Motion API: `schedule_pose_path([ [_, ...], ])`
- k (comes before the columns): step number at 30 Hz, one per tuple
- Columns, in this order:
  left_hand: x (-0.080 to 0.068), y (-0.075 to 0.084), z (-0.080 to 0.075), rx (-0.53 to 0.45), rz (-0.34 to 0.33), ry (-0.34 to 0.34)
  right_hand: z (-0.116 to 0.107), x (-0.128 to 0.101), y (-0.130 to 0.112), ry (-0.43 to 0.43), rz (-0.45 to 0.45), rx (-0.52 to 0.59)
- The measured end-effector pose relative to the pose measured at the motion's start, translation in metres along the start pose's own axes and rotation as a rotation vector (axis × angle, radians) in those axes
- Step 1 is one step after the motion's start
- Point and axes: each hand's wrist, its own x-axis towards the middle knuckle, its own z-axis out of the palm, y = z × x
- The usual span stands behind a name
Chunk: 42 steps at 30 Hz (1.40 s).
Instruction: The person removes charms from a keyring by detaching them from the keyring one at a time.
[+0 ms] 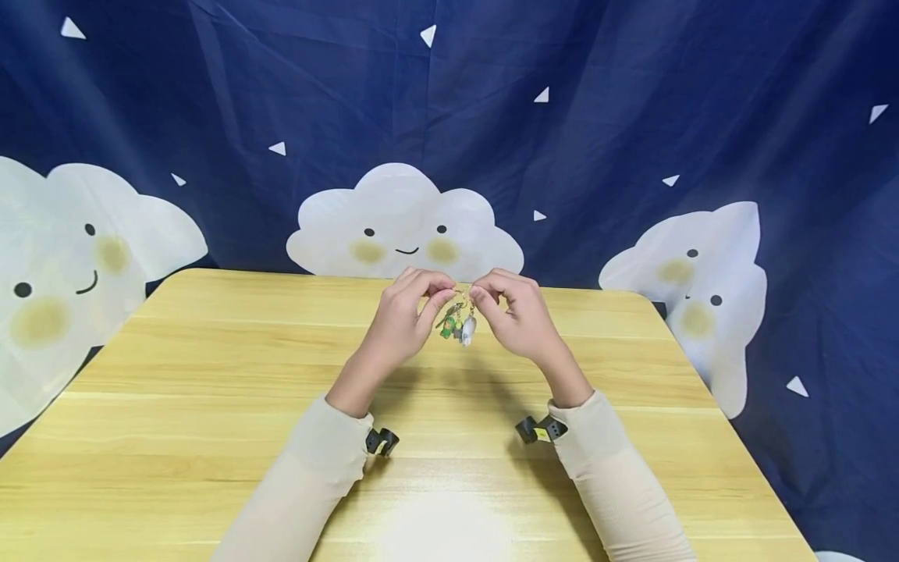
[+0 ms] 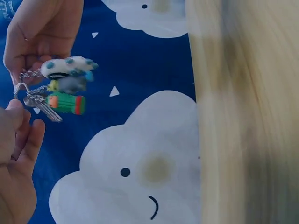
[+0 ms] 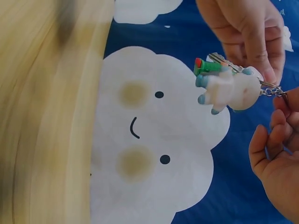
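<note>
Both hands are raised above the far part of the wooden table [image 1: 211,406], fingers curled, with a bunch of keys and charms hanging between them. The left hand [image 1: 403,316] pinches the key ring [image 2: 19,88] while the right hand [image 1: 516,316] grips what seems to be the little chain [image 3: 270,91]. A white figure charm [image 3: 231,91], a green charm [image 2: 66,102] and a key [image 2: 46,111] dangle clear of the table.
</note>
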Motion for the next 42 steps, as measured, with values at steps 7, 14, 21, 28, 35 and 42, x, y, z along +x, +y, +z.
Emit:
schedule_pose_path([
  [7,-0.003,-0.005,0.001,-0.116,-0.176,-0.11,-0.002,0.001,0.0,-0.001,0.014,0.01],
  [14,-0.003,-0.004,-0.001,-0.282,-0.324,-0.113,-0.003,0.0,-0.002,0.007,0.02,0.008],
  [21,-0.001,0.002,-0.002,-0.349,-0.387,-0.082,-0.003,0.0,-0.003,0.003,0.022,0.022],
  [28,0.001,0.004,-0.005,-0.241,-0.291,-0.094,-0.002,-0.001,-0.002,-0.017,0.006,0.022],
  [35,0.003,0.005,-0.006,-0.116,-0.144,-0.104,-0.001,-0.001,-0.001,-0.035,-0.004,0.009],
  [42,0.002,0.004,-0.004,-0.112,-0.204,-0.099,0.0,-0.001,-0.002,-0.04,0.001,0.002],
])
